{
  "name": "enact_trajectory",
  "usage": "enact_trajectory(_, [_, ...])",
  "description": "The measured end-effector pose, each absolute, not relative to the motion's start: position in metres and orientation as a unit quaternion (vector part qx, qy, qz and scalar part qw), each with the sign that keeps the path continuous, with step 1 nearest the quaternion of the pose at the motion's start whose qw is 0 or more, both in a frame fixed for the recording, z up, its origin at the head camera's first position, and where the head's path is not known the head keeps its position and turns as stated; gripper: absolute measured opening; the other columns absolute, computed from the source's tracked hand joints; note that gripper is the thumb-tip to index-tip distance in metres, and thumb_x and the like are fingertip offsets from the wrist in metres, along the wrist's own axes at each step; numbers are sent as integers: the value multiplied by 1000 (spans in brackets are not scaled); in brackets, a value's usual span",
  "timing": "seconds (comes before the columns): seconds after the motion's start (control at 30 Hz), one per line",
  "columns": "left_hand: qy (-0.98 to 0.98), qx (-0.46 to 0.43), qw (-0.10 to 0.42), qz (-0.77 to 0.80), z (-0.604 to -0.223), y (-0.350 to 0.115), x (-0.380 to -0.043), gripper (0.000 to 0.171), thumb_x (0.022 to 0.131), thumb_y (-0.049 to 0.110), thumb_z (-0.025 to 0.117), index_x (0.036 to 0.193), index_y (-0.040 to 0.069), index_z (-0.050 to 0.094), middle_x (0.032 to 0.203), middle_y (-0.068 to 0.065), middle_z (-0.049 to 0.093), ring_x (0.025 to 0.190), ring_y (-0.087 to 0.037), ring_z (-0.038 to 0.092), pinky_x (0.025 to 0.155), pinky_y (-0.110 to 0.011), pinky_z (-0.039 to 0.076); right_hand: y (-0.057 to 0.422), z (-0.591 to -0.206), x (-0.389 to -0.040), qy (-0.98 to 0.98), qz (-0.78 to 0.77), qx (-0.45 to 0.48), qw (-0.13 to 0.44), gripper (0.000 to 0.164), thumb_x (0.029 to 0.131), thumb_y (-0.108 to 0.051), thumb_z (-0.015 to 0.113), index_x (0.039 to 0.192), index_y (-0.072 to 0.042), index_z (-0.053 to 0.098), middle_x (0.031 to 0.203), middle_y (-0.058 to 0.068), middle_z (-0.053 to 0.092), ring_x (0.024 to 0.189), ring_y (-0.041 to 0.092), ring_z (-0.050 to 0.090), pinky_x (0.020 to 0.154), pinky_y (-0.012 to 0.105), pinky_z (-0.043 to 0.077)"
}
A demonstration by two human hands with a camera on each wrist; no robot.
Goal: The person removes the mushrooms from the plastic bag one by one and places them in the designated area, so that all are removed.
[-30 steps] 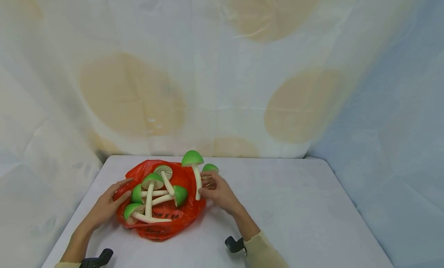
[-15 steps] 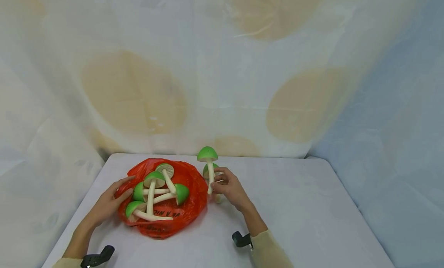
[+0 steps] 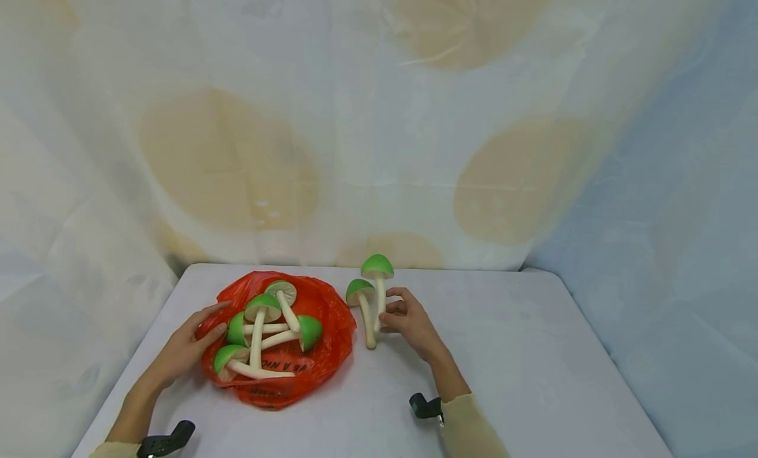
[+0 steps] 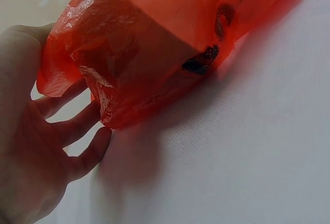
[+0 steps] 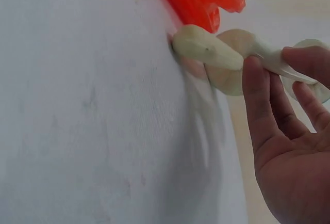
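Observation:
A crinkled red plastic bag [image 3: 334, 313] with dark lettering lies spread wide on the left of the table. Several toy mushrooms [image 3: 263, 306] with green caps and pale stems are piled in it. My left hand [image 3: 186, 346] holds the bag's left edge, thumb over the rim and the other fingers outside it, as the left wrist view shows on the bag [image 4: 144, 38]. To the right of the bag, my right hand [image 3: 414, 323] pinches another mushroom [image 3: 377, 267] by its stem, cap up. Close beside it a second mushroom [image 3: 359, 289] lies on the table.
The white-covered table [image 3: 521, 353] reaches right and forward. A pale curtain [image 3: 385, 149] with tan spots hangs behind its far edge, and more sheeting [image 3: 669, 214] closes off the sides. A dark camera mount [image 3: 425, 406] sits at my right wrist.
My right hand has carried the pinched mushroom rightward, from over the bag's right edge, past the lying mushroom to its right side. The left hand has stayed at the bag's edge.

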State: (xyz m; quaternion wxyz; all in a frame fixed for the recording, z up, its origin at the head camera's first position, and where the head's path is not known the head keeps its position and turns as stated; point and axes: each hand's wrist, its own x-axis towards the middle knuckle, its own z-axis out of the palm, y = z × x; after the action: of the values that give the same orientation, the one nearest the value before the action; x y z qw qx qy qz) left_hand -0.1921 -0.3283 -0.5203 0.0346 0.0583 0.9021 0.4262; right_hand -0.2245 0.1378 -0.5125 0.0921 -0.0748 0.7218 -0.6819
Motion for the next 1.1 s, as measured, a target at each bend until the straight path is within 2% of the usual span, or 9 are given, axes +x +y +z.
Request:
enact_trajectory(0.3, [902, 59, 38, 425, -521, -329, -192, 65, 101, 48, 56, 155, 17, 38, 158, -25, 31, 145, -55, 22, 102, -82, 25, 148, -522, -224, 734, -671, -50, 91, 48, 91, -3, 69, 134, -6, 48, 110, 25, 63, 92, 26, 67, 80, 46, 62])
enact_trajectory(0.63, [902, 61, 41, 426, -521, -329, -194, 65, 101, 49, 56, 155, 19, 37, 159, -25, 30, 145, -55, 22, 102, -82, 24, 157, -529, -226, 733, -673, -40, 90, 48, 90, -2, 68, 133, 1, 46, 119, 32, 63, 94, 29, 69, 77, 42, 62])
enact_trajectory(0.8, [900, 63, 44, 428, -521, -329, -194, 64, 101, 49, 56, 155, 20, 38, 159, -25, 29, 145, -54, 22, 102, -82, 24, 162, -527, -222, 751, -654, -23, 82, 48, 88, -2, 70, 131, 0, 49, 115, 27, 65, 91, 26, 67, 76, 44, 62])
enact_trajectory(1.1, [901, 62, 41, 426, -522, -331, -194, 64, 101, 48, 57, 155, 18, 38, 158, -26, 30, 145, -55, 21, 102, -83, 23, 168, -533, -222, 781, -616, -20, 97, 49, 87, -5, 72, 130, 0, 49, 111, 21, 66, 86, 22, 66, 69, 36, 60])
